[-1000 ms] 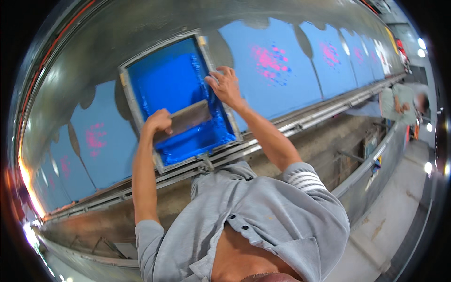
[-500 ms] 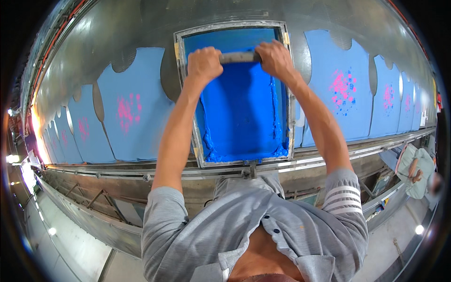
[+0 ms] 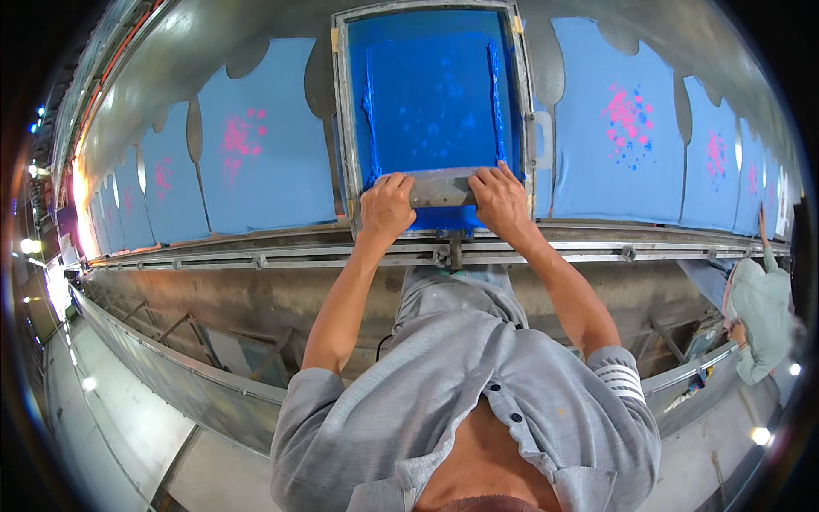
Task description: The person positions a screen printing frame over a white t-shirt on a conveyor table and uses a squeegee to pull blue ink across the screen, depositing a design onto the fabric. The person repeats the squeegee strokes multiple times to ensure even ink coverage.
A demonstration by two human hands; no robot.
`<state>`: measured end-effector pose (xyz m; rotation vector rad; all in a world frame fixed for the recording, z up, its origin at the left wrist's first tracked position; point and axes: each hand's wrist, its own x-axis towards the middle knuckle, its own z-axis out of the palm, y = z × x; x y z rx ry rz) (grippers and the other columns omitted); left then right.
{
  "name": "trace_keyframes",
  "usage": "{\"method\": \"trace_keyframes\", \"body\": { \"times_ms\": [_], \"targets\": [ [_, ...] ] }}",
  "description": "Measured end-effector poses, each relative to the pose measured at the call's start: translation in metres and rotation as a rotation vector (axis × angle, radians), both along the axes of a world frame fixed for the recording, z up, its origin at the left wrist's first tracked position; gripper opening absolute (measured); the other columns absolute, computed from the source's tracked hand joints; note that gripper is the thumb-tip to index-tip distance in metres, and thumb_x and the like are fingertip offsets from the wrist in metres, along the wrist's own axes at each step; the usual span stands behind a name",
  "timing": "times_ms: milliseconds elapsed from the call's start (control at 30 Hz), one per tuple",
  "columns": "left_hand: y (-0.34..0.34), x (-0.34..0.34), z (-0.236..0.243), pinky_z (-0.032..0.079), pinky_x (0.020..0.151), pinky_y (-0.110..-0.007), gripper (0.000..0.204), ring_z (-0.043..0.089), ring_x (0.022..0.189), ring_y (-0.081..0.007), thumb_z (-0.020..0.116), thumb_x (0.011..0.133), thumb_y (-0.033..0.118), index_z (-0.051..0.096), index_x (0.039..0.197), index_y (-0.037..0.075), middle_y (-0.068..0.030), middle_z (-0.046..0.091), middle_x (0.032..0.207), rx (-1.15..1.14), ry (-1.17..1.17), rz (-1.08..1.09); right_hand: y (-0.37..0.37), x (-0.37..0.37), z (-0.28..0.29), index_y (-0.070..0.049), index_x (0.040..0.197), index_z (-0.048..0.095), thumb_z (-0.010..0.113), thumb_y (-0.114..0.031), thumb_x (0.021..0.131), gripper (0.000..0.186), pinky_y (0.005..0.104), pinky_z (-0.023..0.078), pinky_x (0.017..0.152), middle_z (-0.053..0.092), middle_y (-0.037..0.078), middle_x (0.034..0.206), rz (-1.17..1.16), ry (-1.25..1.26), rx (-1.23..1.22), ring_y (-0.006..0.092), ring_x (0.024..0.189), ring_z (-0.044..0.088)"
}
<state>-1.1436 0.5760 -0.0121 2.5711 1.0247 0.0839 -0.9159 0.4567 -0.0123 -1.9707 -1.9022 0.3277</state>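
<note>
Both my hands grip a squeegee (image 3: 442, 188), a wide bar lying across the near part of a framed printing screen (image 3: 342, 102). My left hand (image 3: 388, 207) is wrapped round its left end, and my right hand (image 3: 502, 201) round its right end. Blue ink (image 3: 426, 111) coats the mesh, with thick ridges along both sides and a pool at the near edge. A speckled pattern shows through the mesh beyond the squeegee. The screen covers whatever lies beneath it.
Light blue cut fabric pieces with pink spots lie on the long table either side: one at left (image 3: 264, 171), one at right with blue dots too (image 3: 597, 162). A metal rail (image 3: 341, 254) runs along the near edge. Another person (image 3: 755, 299) stands at far right.
My hands have pulled the squeegee from the far end of the screen to its near end. The speckled pattern has come into sight. At far right the other person has reached toward the table.
</note>
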Motion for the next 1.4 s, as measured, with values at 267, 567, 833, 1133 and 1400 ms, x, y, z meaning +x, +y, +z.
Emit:
{"method": "trace_keyframes", "body": {
  "times_ms": [267,567,833,1133,1400],
  "targets": [
    [0.103,0.054,0.028,0.061,0.080,-0.047,0.036,0.075,0.085,-0.0381,0.065,0.069,0.011,0.084,0.099,0.012,-0.0174,0.077,0.094,-0.055,0.063,-0.069,0.091,0.061,0.029,-0.009,0.083,0.070,0.063,-0.002,0.075,0.013,0.0480,0.053,0.094,0.071,0.012,0.084,0.044,-0.083,-0.150,0.0352,0.082,0.071],
    [0.279,0.160,0.008,0.060,0.079,-0.048,0.026,0.075,0.086,-0.0380,0.066,0.073,0.012,0.083,0.094,0.013,-0.0159,0.077,0.091,0.069,0.102,-0.024,0.272,0.160,-0.004,-0.008,0.088,0.068,0.067,-0.008,0.082,0.005,0.0507,0.052,0.101,0.070,0.012,0.086,-0.013,-0.162,-0.135,0.0363,0.089,0.069],
    [0.126,0.067,-0.012,0.061,0.075,-0.045,0.027,0.074,0.094,-0.0307,0.067,0.074,0.005,0.077,0.098,0.008,-0.0082,0.074,0.099,0.021,-0.025,-0.014,0.122,0.071,-0.008,-0.006,0.096,0.063,0.070,0.001,0.070,0.027,0.0505,0.050,0.110,0.063,0.010,0.090,0.072,-0.055,-0.020,0.0335,0.091,0.067],
    [0.007,0.007,0.005,0.050,0.103,-0.055,0.036,0.068,0.117,-0.0287,0.075,0.069,0.004,0.078,0.105,0.006,-0.0091,0.075,0.111,-0.044,0.101,-0.026,-0.004,0.007,0.013,-0.006,0.111,0.069,0.078,-0.019,0.081,0.034,0.0575,0.044,0.113,0.068,0.012,0.098,0.080,0.063,-0.154,0.0343,0.101,0.067],
    [-0.022,0.028,-0.009,0.051,0.104,-0.051,0.046,0.066,0.122,-0.0330,0.067,0.072,-0.004,0.075,0.117,0.003,-0.0145,0.073,0.123,-0.034,-0.089,-0.099,0.029,0.125,-0.034,-0.006,0.139,0.063,0.074,-0.042,0.094,0.059,0.0458,0.052,0.093,0.072,0.020,0.093,-0.682,-0.067,0.272,0.0332,0.091,0.071]
  ]
}}
